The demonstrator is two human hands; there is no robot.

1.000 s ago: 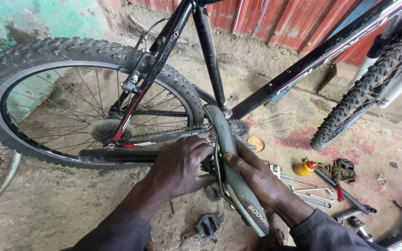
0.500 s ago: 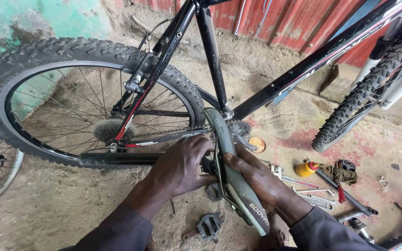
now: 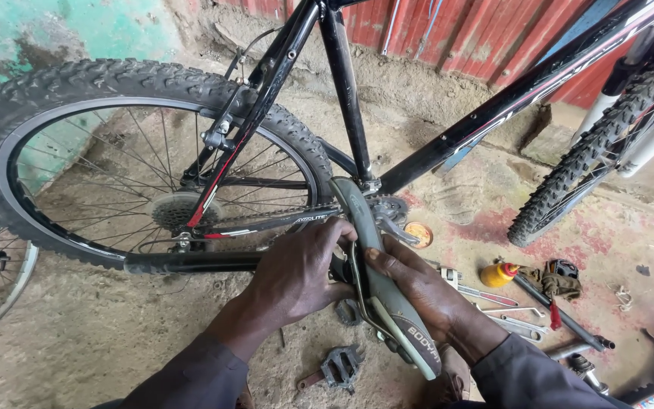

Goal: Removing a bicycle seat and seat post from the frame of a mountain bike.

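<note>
A dusty concrete floor (image 3: 77,341) runs up to a red corrugated wall (image 3: 448,30), and a black bike frame (image 3: 342,98) stands over it with its knobbed rear wheel (image 3: 115,83). Both hands are working a grey saddle (image 3: 387,295), held on edge just in front of the crank. The left hand (image 3: 297,276) wraps its fingers around the nose and rail; the right hand (image 3: 418,291) presses flat against the side, fingers loosely curled. This looks like fitting work on the saddle's underside; the next move likely needs a firm grip and a tool. The saddle is long, narrow, worn, with bare wire rails. A loose pedal (image 3: 340,367), wrenches (image 3: 493,299) and a yellow oil bottle (image 3: 498,274) lie nearby.
</note>
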